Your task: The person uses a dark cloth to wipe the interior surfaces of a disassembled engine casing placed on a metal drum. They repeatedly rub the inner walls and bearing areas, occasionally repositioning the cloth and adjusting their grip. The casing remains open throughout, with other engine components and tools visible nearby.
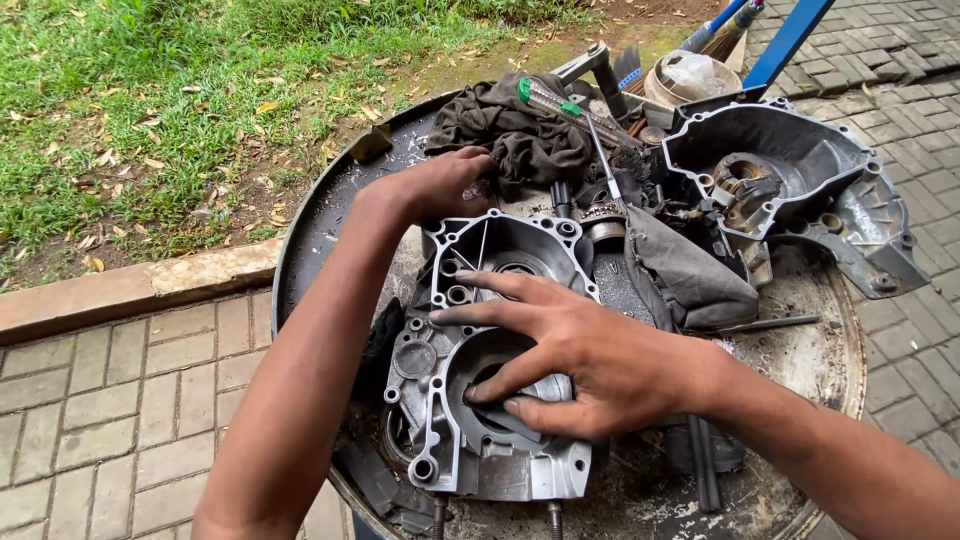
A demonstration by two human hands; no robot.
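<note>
Two hands work a grey engine case half lying at lower centre, long axis running up-frame. Right hand spreads wide, flat on its bore; left hand curls at the far edge beside a dark rag.

A grey engine case half is seen lying flat on a round metal tray set over brick paving. The right hand is spread across the casting, fingertips pressed into its round bore. The left hand is placed at the casting's far edge, beside a dark rag. A green-handled screwdriver is laid on the rag. A second case half is positioned at the tray's right. Grass is visible beyond.
</note>
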